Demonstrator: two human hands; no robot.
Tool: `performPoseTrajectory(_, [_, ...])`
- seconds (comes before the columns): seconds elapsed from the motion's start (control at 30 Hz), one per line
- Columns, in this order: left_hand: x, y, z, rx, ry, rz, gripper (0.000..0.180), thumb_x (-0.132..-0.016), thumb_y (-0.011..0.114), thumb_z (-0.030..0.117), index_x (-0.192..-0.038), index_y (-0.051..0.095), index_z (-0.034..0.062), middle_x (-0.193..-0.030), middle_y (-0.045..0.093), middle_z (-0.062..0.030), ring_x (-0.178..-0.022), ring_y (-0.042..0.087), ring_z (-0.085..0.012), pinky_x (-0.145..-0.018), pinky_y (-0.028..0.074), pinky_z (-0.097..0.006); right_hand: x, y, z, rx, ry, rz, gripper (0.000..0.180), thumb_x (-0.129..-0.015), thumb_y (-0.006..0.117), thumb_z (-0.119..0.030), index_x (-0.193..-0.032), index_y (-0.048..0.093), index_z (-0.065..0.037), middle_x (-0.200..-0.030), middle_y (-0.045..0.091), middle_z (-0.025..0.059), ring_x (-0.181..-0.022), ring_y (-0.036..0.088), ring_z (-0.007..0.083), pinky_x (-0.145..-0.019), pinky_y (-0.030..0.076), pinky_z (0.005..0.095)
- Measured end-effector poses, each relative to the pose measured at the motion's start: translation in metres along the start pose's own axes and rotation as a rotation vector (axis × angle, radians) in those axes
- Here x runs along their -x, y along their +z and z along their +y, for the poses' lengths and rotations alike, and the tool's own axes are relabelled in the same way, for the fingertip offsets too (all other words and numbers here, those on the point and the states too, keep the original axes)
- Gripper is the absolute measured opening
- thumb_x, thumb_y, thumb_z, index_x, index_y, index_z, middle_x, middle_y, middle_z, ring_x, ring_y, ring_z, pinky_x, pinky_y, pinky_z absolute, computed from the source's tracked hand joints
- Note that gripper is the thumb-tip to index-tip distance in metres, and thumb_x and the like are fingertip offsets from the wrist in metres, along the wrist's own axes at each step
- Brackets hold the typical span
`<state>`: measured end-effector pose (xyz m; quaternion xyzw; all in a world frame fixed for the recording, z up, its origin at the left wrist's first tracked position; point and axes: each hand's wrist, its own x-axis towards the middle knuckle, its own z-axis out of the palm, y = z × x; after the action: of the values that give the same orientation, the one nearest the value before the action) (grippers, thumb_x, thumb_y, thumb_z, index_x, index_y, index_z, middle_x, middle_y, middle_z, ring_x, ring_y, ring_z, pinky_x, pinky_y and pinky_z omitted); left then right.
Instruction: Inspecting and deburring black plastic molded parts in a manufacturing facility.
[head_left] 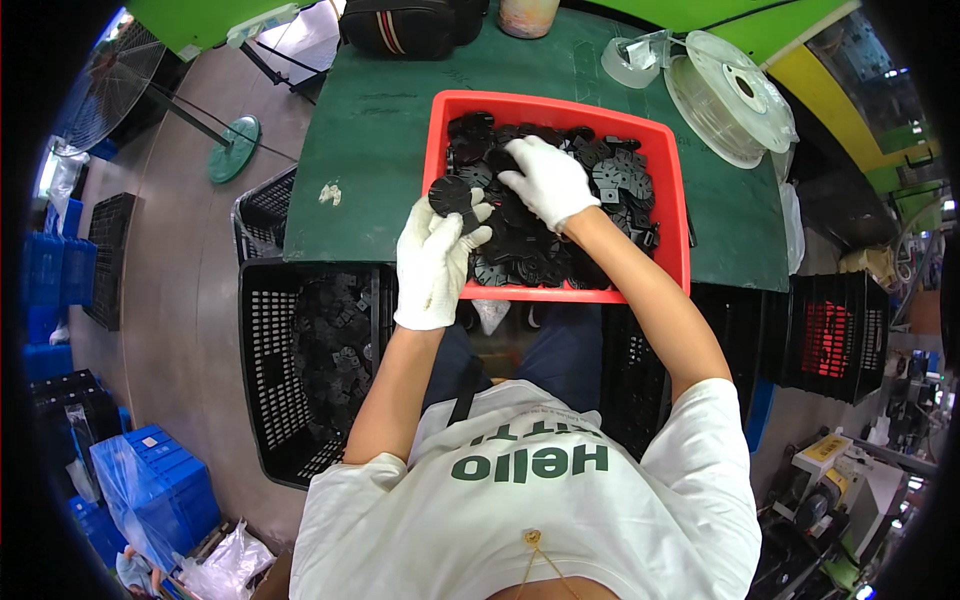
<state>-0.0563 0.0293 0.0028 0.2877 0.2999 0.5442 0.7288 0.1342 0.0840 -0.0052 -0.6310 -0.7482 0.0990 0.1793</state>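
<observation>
A red tray point(436, 150) on the table holds a heap of black plastic parts point(622, 180), many of them flat discs with slots and holes. My left hand point(436, 255), in a white glove, is closed on a round black plastic disc point(452, 197) over the tray's left edge. Inside the tray, my gloved right hand point(550, 182) pinches a dark plastic part point(499, 160) between thumb and fingers, low over the heap. That part blends with the pile, so its full outline is hard to make out.
The tray rests on a green table point(350, 180). At its back are a black bag point(405, 28), a cup point(527, 15), a tape roll point(630, 62) and a clear spool point(725, 95). A black crate of parts point(270, 370) stands below left, another crate point(832, 335) at right.
</observation>
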Motion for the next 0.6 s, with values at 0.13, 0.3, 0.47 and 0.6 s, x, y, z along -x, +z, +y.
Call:
performPoseTrajectory(0.13, [0.007, 0.004, -0.001, 0.008, 0.129, 0.049, 0.046, -0.091, 0.058, 0.012, -0.132, 0.042, -0.0028, -0.123, 0.055, -0.0198, -0.105, 0.059, -0.0255, -0.086, 0.050, -0.035, 0.017, -0.023, 0.010, 0.026, 0.139, 0.118, 0.036, -0.085, 0.064, -0.029, -0.111, 0.059, -0.004, -0.102, 0.061, 0.0149, -0.094, 0.062, 0.0350, -0.080, 0.050, 0.0432])
performPoseTrajectory(0.3, [0.010, 0.007, -0.002, 0.061, 0.203, 0.092, 0.038, -0.094, 0.054, 0.007, -0.129, 0.043, -0.0030, -0.121, 0.054, -0.0200, -0.102, 0.060, -0.0238, -0.083, 0.050, -0.035, 0.024, -0.037, 0.011, 0.281, 0.001, 0.251, 0.031, -0.075, 0.073, -0.020, -0.100, 0.060, -0.008, -0.095, 0.059, 0.0104, -0.093, 0.059, 0.0311, -0.078, 0.049, 0.0429])
performPoseTrajectory(0.47, [0.009, 0.007, -0.003, 0.078, 0.233, 0.104, 0.035, -0.094, 0.054, 0.006, -0.126, 0.045, -0.0029, -0.120, 0.055, -0.0202, -0.100, 0.060, -0.0239, -0.082, 0.050, -0.035, -0.006, -0.011, 0.003, 0.165, -0.346, 0.125, 0.035, -0.072, 0.073, -0.013, -0.104, 0.058, -0.009, -0.104, 0.059, 0.0090, -0.100, 0.056, 0.0287, -0.086, 0.045, 0.0415])
performPoseTrajectory(0.6, [0.008, 0.005, -0.004, 0.050, 0.209, 0.104, 0.039, -0.093, 0.053, 0.006, -0.129, 0.043, -0.0031, -0.123, 0.054, -0.0215, -0.103, 0.060, -0.0261, -0.084, 0.051, -0.036, -0.025, 0.005, 0.000, 0.133, -0.314, -0.030, 0.037, -0.072, 0.075, -0.014, -0.104, 0.056, -0.009, -0.102, 0.060, 0.0095, -0.099, 0.056, 0.0295, -0.086, 0.045, 0.0413])
